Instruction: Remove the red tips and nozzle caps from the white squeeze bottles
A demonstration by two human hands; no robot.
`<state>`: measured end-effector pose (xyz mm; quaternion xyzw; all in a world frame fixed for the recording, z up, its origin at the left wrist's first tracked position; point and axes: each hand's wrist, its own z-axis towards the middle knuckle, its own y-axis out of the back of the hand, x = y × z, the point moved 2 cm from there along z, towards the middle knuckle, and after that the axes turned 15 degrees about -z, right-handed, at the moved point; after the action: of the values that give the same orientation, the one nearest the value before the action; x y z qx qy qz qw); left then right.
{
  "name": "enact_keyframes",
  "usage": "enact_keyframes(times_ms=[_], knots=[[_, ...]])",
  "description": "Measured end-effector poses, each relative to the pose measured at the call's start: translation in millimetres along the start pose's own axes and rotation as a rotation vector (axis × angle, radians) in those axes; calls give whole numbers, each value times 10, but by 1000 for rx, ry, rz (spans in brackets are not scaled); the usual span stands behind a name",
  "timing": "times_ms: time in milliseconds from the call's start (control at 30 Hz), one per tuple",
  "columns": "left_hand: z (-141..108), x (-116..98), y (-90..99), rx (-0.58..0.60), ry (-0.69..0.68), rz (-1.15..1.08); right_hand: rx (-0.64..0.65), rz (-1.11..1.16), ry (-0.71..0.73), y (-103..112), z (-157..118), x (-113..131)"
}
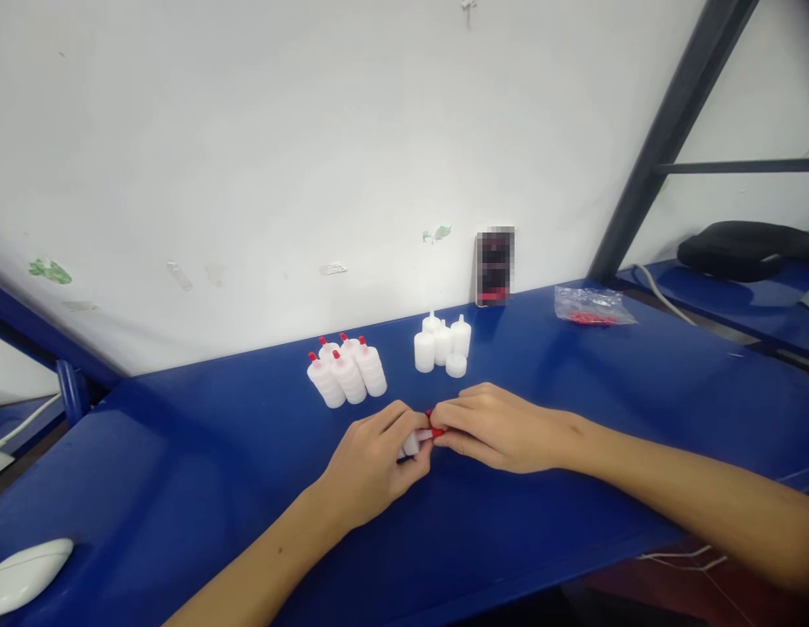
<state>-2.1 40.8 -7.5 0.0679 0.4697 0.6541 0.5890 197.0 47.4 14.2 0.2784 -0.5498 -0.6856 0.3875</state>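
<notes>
From where I stand, with the clock face centred on the two hands, the left hand (pixel 378 457) has its fingers and thumb wrapped round a small white bottle (pixel 409 446), which it holds above the near middle of the blue table (pixel 234 488). The bottle is tilted over, its nozzle pointing toward three o'clock, and most of its body is hidden in the palm. The right hand (pixel 502 427) comes in from three o'clock and pinches a red cap (pixel 437 432) at the nozzle's tip; I cannot tell from here how far the cap is seated. Another speck of red shows just above it, by the right fingertips, too small to make out.

At ten o'clock, near the left hand, five capped bottles (pixel 355 379) stand in a tight cluster, each with a red tip. At twelve o'clock is a second cluster, the plain bottles (pixel 442 344), all white; a few bare nozzles rise from it, and a lower white piece sits in front. Toward one o'clock a pixelated dark box (pixel 495 268) leans by the wall (pixel 247 157). At two o'clock lies a clear bag (pixel 592 306) with red pieces inside. Well off at eight o'clock, by the table's left edge, is a white mouse-like object (pixel 25 575).
</notes>
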Motion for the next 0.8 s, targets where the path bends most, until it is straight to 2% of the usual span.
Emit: enact_keyframes(times_ms=[133,267,433,567,700,800], knots=[[-2,-21,3,65,-3,-9,-52,-25,47,-40,-4,34],[10,-84,6,156,30,-30,-228,-112,77,-42,-10,63],[14,-117,-31,76,27,-19,-352,-326,143,0,-10,126],[19,-119,-29,162,-20,-69,-491,-466,247,-8,-20,194],[30,-109,-8,238,-8,-140,-511,-465,249,-29,-7,219],[30,-93,-25,238,1,-150,-500,-429,240,-23,2,221]])
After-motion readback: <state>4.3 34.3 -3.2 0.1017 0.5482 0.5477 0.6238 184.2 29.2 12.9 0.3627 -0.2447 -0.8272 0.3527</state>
